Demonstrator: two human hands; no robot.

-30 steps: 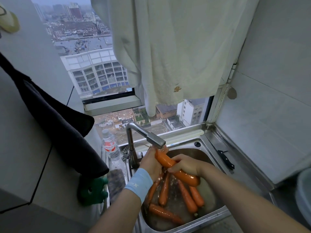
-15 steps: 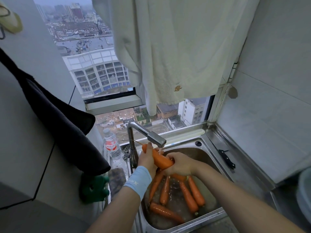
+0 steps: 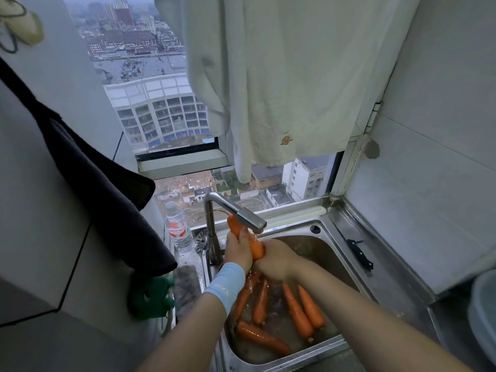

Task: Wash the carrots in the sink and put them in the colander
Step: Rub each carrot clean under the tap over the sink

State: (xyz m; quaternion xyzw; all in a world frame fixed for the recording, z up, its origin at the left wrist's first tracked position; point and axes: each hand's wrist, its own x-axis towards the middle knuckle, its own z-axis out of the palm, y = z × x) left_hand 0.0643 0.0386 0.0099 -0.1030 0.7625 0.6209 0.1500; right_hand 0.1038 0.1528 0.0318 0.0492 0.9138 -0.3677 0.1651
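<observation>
Head view: left hand [image 3: 237, 252] and right hand [image 3: 277, 261] both grip one carrot [image 3: 256, 247] under the faucet [image 3: 249, 218].

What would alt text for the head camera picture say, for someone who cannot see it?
A person's left hand and right hand grip one carrot under a steel faucet over a sink where more carrots lie wet. A water bottle stands left of the faucet, a knife lies right of the sink, and a pale towel hangs above.
</observation>
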